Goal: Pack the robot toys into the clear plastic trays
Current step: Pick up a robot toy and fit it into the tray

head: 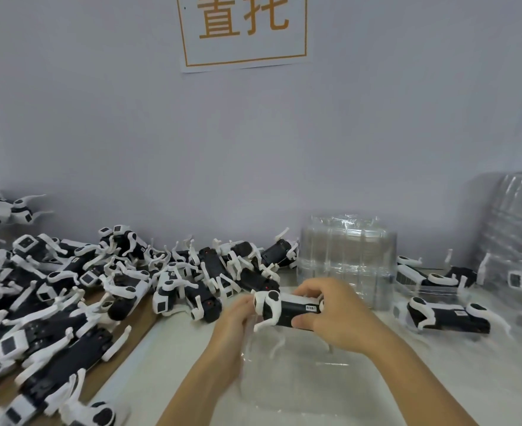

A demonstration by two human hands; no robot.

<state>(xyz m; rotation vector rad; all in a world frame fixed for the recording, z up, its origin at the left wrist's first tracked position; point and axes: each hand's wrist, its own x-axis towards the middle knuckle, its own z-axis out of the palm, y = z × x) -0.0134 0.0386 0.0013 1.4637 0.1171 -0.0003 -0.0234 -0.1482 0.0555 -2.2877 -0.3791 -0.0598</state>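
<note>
A large heap of black-and-white robot toys (69, 296) is spread over the left part of the table (136, 373), running from the near left edge back to the pale wall (130, 133), where a white sign (242, 29) with orange characters is fixed. Just right of the heap, the left hand (235, 327) is held at the white leg end of a single robot toy (287, 310), its fingers (242, 302) curled against that end. The toy is carried lying sideways, above a clear plastic tray (302, 382) that lies on the table under both forearms. The other end of the toy is gripped by the right hand (333, 312), the fingers wrapped over the top and the thumb pressed beneath the black body. Behind the hands, a stack of clear trays (345, 262) stands near the wall. Further right, packed toys (447, 315) are seen lying in trays, and a taller stack of trays (517, 216) is cut off by the right edge.
</note>
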